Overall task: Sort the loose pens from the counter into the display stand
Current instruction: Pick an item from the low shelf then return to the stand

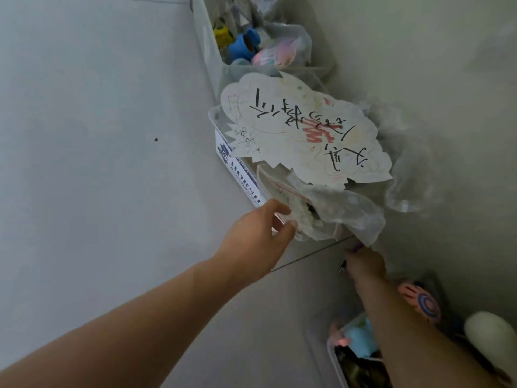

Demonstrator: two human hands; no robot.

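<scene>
A clear plastic box (pixel 237 163) with a blue-and-white label stands on the white counter (pixel 98 135) against the wall. Cloud-shaped handwritten paper signs (pixel 302 135) and crumpled clear plastic bags (pixel 352 214) spill out of its top. My left hand (pixel 257 242) reaches to the box's near corner, thumb and fingers curled around its edge. My right hand (pixel 363 264) is just below the hanging bags, fingers curled around a small dark thing that I cannot make out. No loose pens or display stand are clearly in view.
A second clear bin (pixel 212 51) at the back holds blue, yellow and pink items in bags. At the lower right, another clear bin (pixel 335 357) holds a light blue item and dark things. Pink patterned and white soft objects (pixel 419 303) lie by the wall.
</scene>
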